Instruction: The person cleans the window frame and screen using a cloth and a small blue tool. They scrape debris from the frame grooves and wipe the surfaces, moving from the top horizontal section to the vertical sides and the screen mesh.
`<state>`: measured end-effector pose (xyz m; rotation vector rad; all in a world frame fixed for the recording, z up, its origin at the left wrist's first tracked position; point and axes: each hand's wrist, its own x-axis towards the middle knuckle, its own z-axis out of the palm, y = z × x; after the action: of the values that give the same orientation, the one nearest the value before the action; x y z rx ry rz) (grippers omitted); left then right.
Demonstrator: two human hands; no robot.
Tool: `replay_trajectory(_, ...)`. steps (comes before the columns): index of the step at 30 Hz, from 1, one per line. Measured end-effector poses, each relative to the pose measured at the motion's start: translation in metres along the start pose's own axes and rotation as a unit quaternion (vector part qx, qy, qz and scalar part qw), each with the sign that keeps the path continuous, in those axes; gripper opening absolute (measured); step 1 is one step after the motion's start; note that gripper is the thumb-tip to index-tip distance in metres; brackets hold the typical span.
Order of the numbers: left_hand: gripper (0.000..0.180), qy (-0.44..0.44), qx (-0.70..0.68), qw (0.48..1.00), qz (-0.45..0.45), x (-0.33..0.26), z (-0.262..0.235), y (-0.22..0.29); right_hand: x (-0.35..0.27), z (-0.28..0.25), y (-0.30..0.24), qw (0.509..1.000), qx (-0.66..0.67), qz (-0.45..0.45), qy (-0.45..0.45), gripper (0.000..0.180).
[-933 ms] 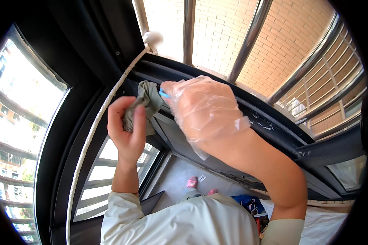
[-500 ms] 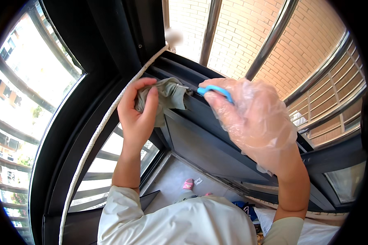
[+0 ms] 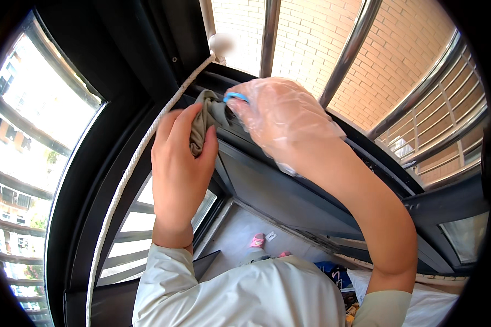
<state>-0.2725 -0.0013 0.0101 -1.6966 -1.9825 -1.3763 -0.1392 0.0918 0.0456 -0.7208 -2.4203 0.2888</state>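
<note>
A crumpled grey-green cloth (image 3: 204, 122) is bunched in my bare left hand (image 3: 181, 163), between the thumb and the fingers. It sits at the dark window frame's sill track. My right hand (image 3: 281, 117), in a clear plastic glove, is closed on a small tool with a blue loop handle (image 3: 237, 97). Only part of the handle shows; the tool's other end is hidden at the cloth. The two hands are close together, with the cloth between them.
A white rope (image 3: 126, 174) runs along the black window frame (image 3: 139, 122) on the left. Metal bars (image 3: 352, 52) stand outside, before a tan brick wall (image 3: 311, 43). Below are a grey floor (image 3: 232, 223) and a pink shoe (image 3: 257, 240). White bedding (image 3: 431, 300) lies at lower right.
My right hand has moved left with the blue-handled tool, right up to the cloth. The tool's metal end, seen before, is now hidden. My left hand has turned, showing more of its back.
</note>
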Motion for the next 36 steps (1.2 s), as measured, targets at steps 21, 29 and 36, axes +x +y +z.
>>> replay_trajectory(21,0.026,0.063,-0.143,0.988,-0.004,-0.010,0.035,-0.017,0.025,-0.027,-0.020,0.990,-0.085,0.050,-0.104,0.030)
replay_trajectory(29,0.026,0.064,-0.109,0.992,-0.008,-0.011,0.030,-0.017,0.016,-0.038,-0.021,0.995,-0.038,0.036,-0.080,0.030)
replay_trajectory(36,0.033,0.027,-0.141,0.990,-0.012,-0.010,0.025,-0.013,0.023,-0.044,-0.029,0.996,-0.019,0.062,-0.061,0.030)
